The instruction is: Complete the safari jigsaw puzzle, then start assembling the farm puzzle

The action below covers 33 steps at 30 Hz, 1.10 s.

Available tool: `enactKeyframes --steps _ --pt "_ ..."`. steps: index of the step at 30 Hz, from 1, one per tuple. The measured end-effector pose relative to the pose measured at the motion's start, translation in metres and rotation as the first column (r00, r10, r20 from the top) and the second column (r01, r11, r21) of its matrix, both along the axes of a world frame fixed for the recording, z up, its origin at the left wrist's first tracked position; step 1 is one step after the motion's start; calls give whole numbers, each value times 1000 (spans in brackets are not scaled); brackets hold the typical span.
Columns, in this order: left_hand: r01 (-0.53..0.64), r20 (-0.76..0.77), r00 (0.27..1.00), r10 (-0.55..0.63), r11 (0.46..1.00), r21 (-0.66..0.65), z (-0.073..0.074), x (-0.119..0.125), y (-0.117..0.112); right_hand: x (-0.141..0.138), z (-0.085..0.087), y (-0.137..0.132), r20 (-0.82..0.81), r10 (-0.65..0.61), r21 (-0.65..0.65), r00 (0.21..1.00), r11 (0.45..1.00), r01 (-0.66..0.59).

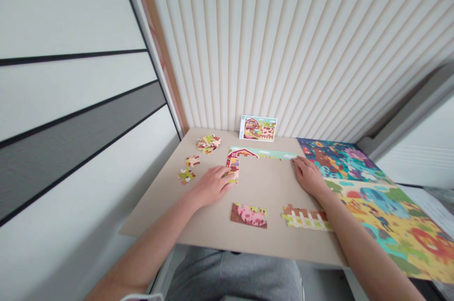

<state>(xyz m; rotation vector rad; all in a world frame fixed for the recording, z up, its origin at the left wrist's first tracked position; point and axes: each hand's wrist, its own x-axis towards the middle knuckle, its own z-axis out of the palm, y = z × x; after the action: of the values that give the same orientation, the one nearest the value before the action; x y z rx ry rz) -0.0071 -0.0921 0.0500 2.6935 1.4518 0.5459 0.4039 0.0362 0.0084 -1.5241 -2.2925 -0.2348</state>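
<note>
A tan board [269,187] lies before me with a partly joined farm puzzle. My left hand [213,183] rests flat, fingers stretched out, on the left column of joined pieces [233,168]. My right hand [309,175] lies flat with its fingertips at the right end of the top strip of joined pieces [262,153]. A joined pig section [248,215] and a fence section [305,218] lie near the front edge. A heap of loose pieces [208,143] and two small joined bits [189,169] sit at the left. A reference picture card [257,128] leans against the wall.
Two finished colourful puzzles [358,182] lie to the right, partly over the board's edge. A ribbed white wall [283,45] stands behind the board and panelled wall [71,102] to the left. My grey-clad lap [234,272] is below the front edge.
</note>
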Motion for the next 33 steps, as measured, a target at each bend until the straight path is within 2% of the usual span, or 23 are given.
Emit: enactKeyframes --steps 3,6,8,11,14,16,19,24,33 --pt "-15 34 999 15 1000 -17 -2 -3 2 -4 16 -6 52 10 77 999 997 -14" --pt "-31 58 998 32 999 -13 -4 -6 4 -19 38 -24 56 81 59 995 995 -84" --pt "-36 64 997 37 999 -10 -5 -7 5 -38 53 -49 17 177 -21 984 984 -176" --pt "-26 70 997 27 999 -19 -7 -9 6 -76 68 -104 -63 347 -200 936 914 -353" --pt "-9 79 997 11 999 -31 -10 -11 8 -110 71 -154 -70 383 -273 921 881 -387" --pt "-9 90 996 11 999 -31 -12 -11 8 -125 68 -172 -66 366 -315 928 875 -367" --pt "-7 92 996 9 1000 -27 -12 -12 8 -135 64 -176 -96 338 -361 936 865 -349" --pt "-6 113 994 8 1000 -23 -10 -11 5 -141 63 -161 -172 359 -397 917 827 -398" --pt "2 143 990 4 999 -43 -3 -13 -1 -165 58 -139 -153 393 -364 907 831 -421"
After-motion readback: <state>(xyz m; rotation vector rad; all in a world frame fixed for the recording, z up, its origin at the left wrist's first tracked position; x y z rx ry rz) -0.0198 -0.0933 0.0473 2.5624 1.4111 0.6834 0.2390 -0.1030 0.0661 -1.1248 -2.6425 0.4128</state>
